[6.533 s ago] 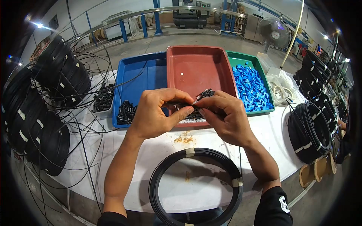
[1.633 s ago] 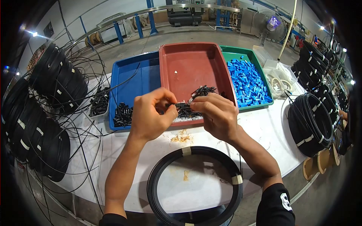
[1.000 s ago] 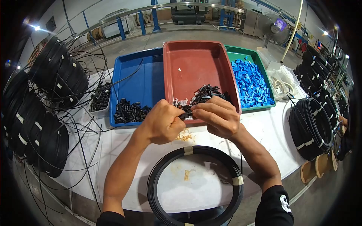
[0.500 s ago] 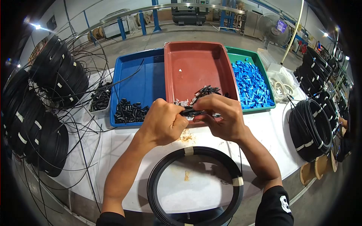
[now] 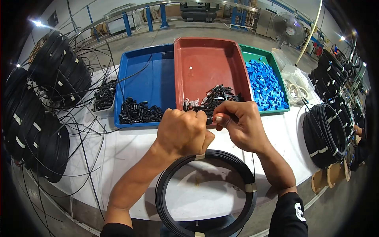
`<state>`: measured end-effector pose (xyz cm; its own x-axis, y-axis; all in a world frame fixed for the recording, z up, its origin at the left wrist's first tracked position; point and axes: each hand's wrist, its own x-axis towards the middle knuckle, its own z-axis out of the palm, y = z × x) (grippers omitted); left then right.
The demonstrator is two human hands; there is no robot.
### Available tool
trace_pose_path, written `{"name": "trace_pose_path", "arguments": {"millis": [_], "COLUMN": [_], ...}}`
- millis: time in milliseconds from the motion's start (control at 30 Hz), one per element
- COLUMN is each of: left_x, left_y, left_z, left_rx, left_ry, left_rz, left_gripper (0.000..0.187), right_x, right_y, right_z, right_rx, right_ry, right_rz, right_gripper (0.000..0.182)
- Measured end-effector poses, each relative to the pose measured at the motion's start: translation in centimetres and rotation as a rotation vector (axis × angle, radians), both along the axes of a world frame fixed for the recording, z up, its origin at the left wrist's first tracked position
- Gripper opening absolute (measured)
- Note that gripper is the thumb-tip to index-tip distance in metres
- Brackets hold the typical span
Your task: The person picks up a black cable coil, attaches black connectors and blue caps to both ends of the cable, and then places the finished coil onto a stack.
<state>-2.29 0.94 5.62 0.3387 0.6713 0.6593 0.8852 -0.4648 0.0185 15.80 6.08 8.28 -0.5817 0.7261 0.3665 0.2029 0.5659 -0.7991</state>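
My left hand (image 5: pixel 183 132) is closed in a fist in front of the red tray (image 5: pixel 209 71); whatever it holds is hidden. Close beside it on the right, my right hand (image 5: pixel 241 124) has its thumb and index finger pressed together, and what lies between them is too small to make out. Black connector pieces (image 5: pixel 219 96) and small pale pieces (image 5: pixel 191 103) lie in the red tray just beyond my hands. A coil of black cable (image 5: pixel 160 193) bound with pale tape rests on the white table (image 5: pixel 134 173) below my hands.
A blue tray (image 5: pixel 146 75) holds short black sleeves (image 5: pixel 138 112). Blue pieces (image 5: pixel 266 85) fill part of a green tray (image 5: pixel 285 100). Large black cable coils stand on the left (image 5: pixel 43 138) and right (image 5: pixel 323 136). A co-worker's hand (image 5: pixel 358 131) shows at the far right.
My left hand has turned and moved right and slightly down. The dark piece seen between my hands is now out of sight. The trays appear slightly higher in view.
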Motion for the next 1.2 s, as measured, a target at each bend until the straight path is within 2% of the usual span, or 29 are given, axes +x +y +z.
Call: {"name": "trace_pose_path", "arguments": {"millis": [67, 133, 167, 200, 267, 300, 333, 400, 433, 467, 533, 567, 600, 667, 733, 800, 867, 933, 967, 1000, 1067, 1100, 1200], "left_x": [-0.8, -1.9, -2.2, -2.5, -2.9, -2.8, -2.4, -1.0, -0.3, 0.0, 0.8, 0.4, 0.6, 1.3, 1.6, 1.7, 1.3, -0.1, -0.4, -0.6, -0.7, -0.7, 0.2], "left_y": [0.7, 0.9, 0.7, 0.7, 0.8, 0.8, 0.7, 0.5, 0.8, 0.8, 0.4, -0.2, -0.5, -1.1, -1.1, -1.2, -0.6, -0.2, -0.4, -0.4, -0.4, -0.3, -0.5], "left_z": [0.0, 1.3, 2.1, 2.3, 2.5, 2.4, 2.0, 0.0, -1.2, -1.8, -1.3, 0.1, 0.3, 0.2, 0.0, 0.1, 0.1, 1.3, 2.3, 2.4, 2.2, 2.0, 1.3], "left_rx": [0.012, -0.268, -0.347, -0.347, -0.445, -0.513, -0.515, -0.297, -0.042, -0.047, 0.276, -0.044, -0.049, -0.109, -0.088, -0.097, -0.086, -0.193, -0.323, -0.317, -0.246, -0.234, -0.170], "left_ry": [-0.074, -0.229, -0.324, -0.324, -0.407, -0.439, -0.441, -0.495, -0.498, -0.508, -0.367, -0.341, -0.339, -0.347, -0.270, -0.151, -0.167, -0.286, -0.433, -0.428, -0.493, -0.463, -0.457], "left_rz": [-0.038, -0.114, -0.156, -0.151, -0.216, -0.258, -0.258, -0.371, -0.395, -0.399, -0.347, -0.341, -0.344, -0.177, -0.087, -0.002, 0.006, -0.149, -0.195, -0.194, -0.211, -0.245, -0.243], "left_gripper": [0.018, 0.029, 0.032, 0.032, 0.031, 0.031, 0.031, 0.032, 0.029, 0.029, 0.025, 0.021, 0.021, 0.022, 0.023, 0.024, 0.027, 0.031, 0.032, 0.032, 0.031, 0.032, 0.031], "right_x": [-0.1, -0.6, -0.6, -0.7, -0.9, -1.0, -0.9, -0.5, -0.4, -0.2, 0.3, 0.5, 0.8, 1.2, 0.9, 0.7, 0.8, 0.6, 0.2, -0.2, -0.6, -0.6, -0.7], "right_y": [0.2, 0.8, 1.5, 1.8, 2.3, 2.7, 2.9, 3.2, 3.1, 3.0, 2.5, 1.9, 1.3, 0.1, -0.4, -1.3, -1.4, -0.2, 0.4, 1.3, 3.1, 3.4, 3.1], "right_z": [-0.3, -1.2, -1.5, -1.8, -2.2, -2.4, -2.3, -2.1, -1.6, -1.3, -0.5, -0.2, 0.1, 0.5, 0.5, 0.4, 0.9, 0.4, 0.2, -0.4, -1.8, -2.0, -2.4], "right_rx": [0.065, 0.085, 0.159, 0.158, 0.594, 0.770, 0.766, 1.021, 1.060, 1.055, 1.033, 0.952, 0.949, 0.583, 0.474, 0.168, 0.209, 0.319, 0.424, 0.430, 0.875, 0.984, 1.091], "right_ry": [-0.038, 0.229, 0.255, 0.256, 0.190, 0.245, 0.243, 0.292, 0.304, 0.294, 0.207, 0.161, 0.162, 0.037, 0.054, 0.000, -0.076, 0.027, 0.135, 0.139, 0.323, 0.318, 0.360], "right_rz": [0.001, 0.091, 0.131, 0.136, 0.118, 0.112, 0.112, 0.142, 0.163, 0.161, 0.175, 0.158, 0.153, 0.072, 0.082, -0.041, -0.080, 0.038, 0.093, 0.095, 0.133, 0.136, 0.086], "right_gripper": [0.006, 0.011, 0.018, 0.018, 0.023, 0.023, 0.023, 0.021, 0.020, 0.020, 0.021, 0.020, 0.020, 0.018, 0.015, 0.015, 0.015, 0.015, 0.017, 0.017, 0.020, 0.022, 0.023]}}
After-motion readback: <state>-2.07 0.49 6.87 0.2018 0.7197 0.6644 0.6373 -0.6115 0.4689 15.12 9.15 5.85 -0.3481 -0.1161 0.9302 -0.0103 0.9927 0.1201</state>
